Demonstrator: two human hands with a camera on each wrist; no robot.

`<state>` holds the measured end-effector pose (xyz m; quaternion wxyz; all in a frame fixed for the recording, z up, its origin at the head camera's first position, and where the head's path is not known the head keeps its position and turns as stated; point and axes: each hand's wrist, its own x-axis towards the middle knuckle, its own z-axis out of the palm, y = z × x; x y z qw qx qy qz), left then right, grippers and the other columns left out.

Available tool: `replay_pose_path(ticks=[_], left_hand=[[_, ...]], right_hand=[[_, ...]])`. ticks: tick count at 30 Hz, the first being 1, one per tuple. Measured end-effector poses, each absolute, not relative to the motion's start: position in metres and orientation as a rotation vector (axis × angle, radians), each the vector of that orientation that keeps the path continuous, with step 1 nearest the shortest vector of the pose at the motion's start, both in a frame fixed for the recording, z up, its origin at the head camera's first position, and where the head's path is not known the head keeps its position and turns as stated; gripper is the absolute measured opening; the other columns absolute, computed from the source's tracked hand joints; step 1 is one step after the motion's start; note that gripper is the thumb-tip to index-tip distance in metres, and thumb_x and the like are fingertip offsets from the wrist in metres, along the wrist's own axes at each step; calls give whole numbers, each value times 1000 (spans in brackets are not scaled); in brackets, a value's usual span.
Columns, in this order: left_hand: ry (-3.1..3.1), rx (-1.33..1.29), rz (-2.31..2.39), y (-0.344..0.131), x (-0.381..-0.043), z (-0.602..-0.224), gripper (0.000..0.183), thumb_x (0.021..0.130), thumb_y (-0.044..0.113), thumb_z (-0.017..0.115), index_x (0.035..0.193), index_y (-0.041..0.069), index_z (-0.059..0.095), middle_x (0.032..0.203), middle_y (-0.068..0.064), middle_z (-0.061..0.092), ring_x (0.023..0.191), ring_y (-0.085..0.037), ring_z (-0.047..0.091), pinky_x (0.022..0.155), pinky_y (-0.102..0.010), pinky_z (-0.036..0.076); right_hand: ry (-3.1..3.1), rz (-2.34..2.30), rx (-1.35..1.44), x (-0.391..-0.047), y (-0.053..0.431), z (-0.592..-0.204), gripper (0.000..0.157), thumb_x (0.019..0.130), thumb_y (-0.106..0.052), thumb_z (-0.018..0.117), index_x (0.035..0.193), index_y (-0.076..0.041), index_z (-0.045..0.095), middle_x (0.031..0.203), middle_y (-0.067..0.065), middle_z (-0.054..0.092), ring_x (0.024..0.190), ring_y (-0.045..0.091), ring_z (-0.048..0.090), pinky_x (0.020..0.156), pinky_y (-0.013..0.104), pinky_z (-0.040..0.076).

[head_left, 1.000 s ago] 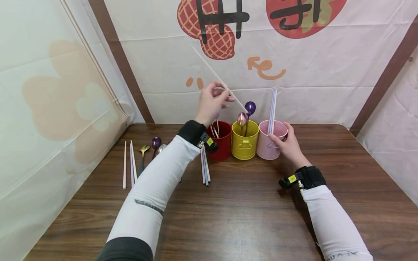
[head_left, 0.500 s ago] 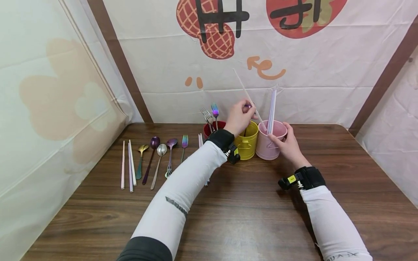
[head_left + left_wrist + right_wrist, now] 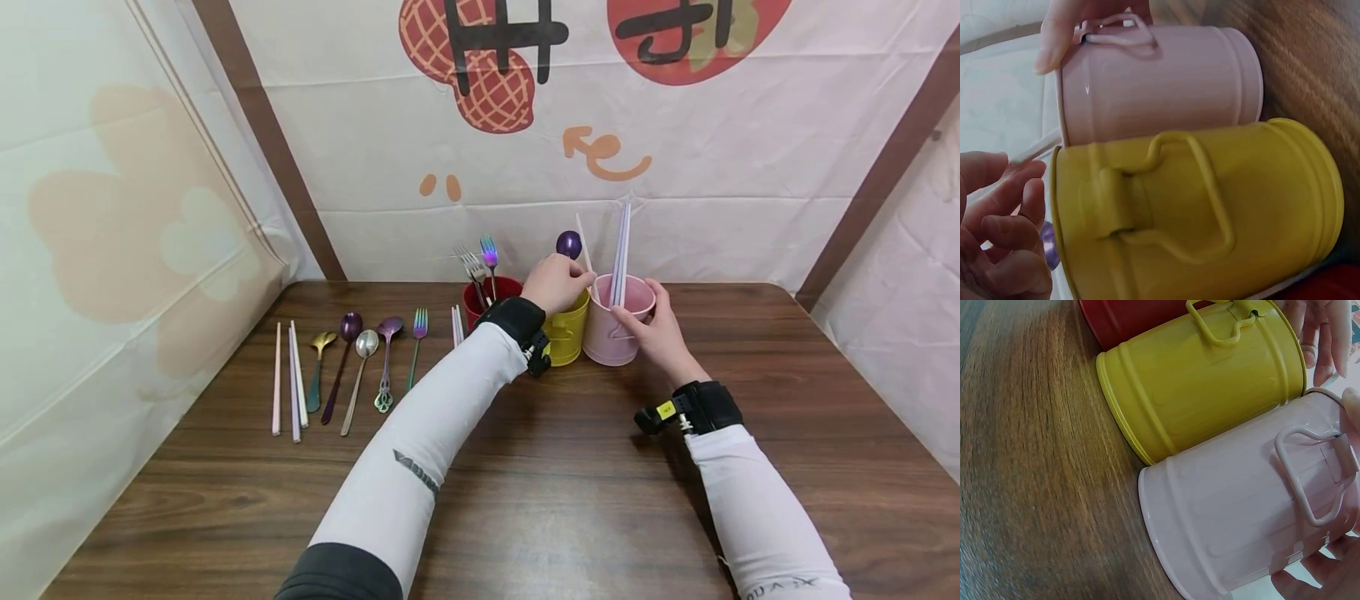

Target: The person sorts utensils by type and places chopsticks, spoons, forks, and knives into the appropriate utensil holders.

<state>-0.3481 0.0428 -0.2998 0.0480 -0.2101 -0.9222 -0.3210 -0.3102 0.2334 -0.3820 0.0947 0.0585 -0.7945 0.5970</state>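
Note:
My left hand (image 3: pixel 553 285) pinches a pale chopstick (image 3: pixel 582 237) between thumb and fingertips. It slants down into the pink bucket (image 3: pixel 609 340), and the left wrist view shows the chopstick (image 3: pixel 1036 147) right at the rim. Other pale chopsticks (image 3: pixel 621 250) stand upright in that bucket. My right hand (image 3: pixel 662 332) holds the bucket by its right side, thumb at the front rim and fingers behind. The yellow bucket (image 3: pixel 567 337), partly hidden by my left hand, holds a purple spoon (image 3: pixel 568 243). Forks (image 3: pixel 489 250) stick out of the red bucket (image 3: pixel 510 288).
On the wooden table (image 3: pixel 555 500) at left lie several chopsticks (image 3: pixel 277 379), a gold-headed spoon (image 3: pixel 322 342), a dark purple spoon (image 3: pixel 350 327), a silver spoon (image 3: pixel 367 343), an ornate spoon (image 3: pixel 389 327) and a rainbow fork (image 3: pixel 420 323). More chopsticks (image 3: pixel 457 323) lie partly behind my left arm.
My left hand has moved right and down from above the red bucket, bringing the chopstick's lower end into the pink bucket. My right hand stays on the pink bucket.

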Motion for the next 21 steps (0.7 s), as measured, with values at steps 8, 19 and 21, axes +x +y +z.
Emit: replay_pose_path(ticks=[8, 19, 21], left_hand=[[-2827, -674, -905, 25, -346, -293, 32, 98, 36, 57, 101, 12, 78, 74, 0, 58, 76, -16, 52, 63, -25, 37], [-2615, -751, -1043, -32, -318, -298, 29, 98, 32, 60, 94, 7, 74, 77, 0, 60, 75, -16, 51, 65, -27, 39], [-2553, -748, -1091, -47, -310, -303, 25, 97, 29, 60, 97, 9, 74, 80, 1, 63, 76, -15, 52, 67, -27, 42]], right_hand=[[-2362, 1748, 180, -307, 230, -380, 80, 95, -23, 63, 151, -3, 9, 147, 27, 30, 135, 35, 33, 110, 49, 28], [-2384, 1743, 184, -308, 234, -382, 82, 95, -21, 63, 152, -3, 7, 149, 29, 25, 138, 39, 28, 111, 51, 25], [-2388, 1732, 186, -308, 234, -381, 82, 95, -22, 63, 152, -3, 7, 149, 29, 25, 138, 39, 28, 111, 51, 25]])
